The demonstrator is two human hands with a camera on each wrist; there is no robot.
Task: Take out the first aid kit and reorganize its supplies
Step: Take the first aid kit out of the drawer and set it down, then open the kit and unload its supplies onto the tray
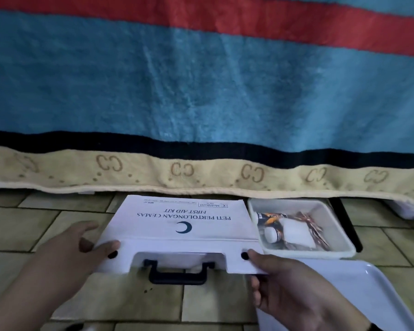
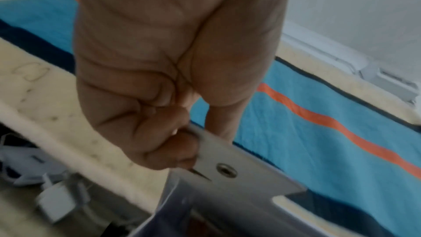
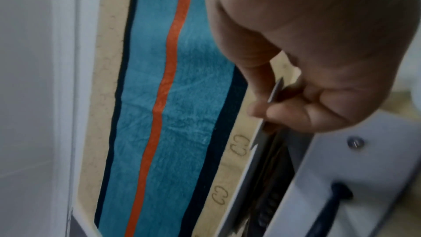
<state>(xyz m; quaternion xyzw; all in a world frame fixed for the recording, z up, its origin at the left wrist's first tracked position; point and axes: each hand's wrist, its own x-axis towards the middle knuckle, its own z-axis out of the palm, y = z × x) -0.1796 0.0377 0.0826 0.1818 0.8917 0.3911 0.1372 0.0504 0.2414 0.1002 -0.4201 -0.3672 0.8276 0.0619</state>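
Note:
A white first aid kit [image 1: 182, 225] with a blue crescent and a dark blue handle [image 1: 177, 274] lies on the tiled floor by the bed's edge. My left hand [image 1: 98, 237] grips the left corner of its front flap [image 2: 227, 165], thumb on top beside a snap stud. My right hand [image 1: 258, 266] pinches the flap's right corner [image 3: 257, 136], with the fingers underneath. In both wrist views the flap stands lifted away from the kit's body [image 3: 364, 177]. The kit's inside is hidden.
A small white tray [image 1: 335, 225] to the kit's right holds a tube [image 1: 270, 217], a small bottle [image 1: 271, 235], a white pad and sachets. A larger white tray [image 1: 359, 295] lies at lower right. A striped blanket [image 1: 201, 91] hangs just behind. A charger [image 2: 54, 203] lies under the bed.

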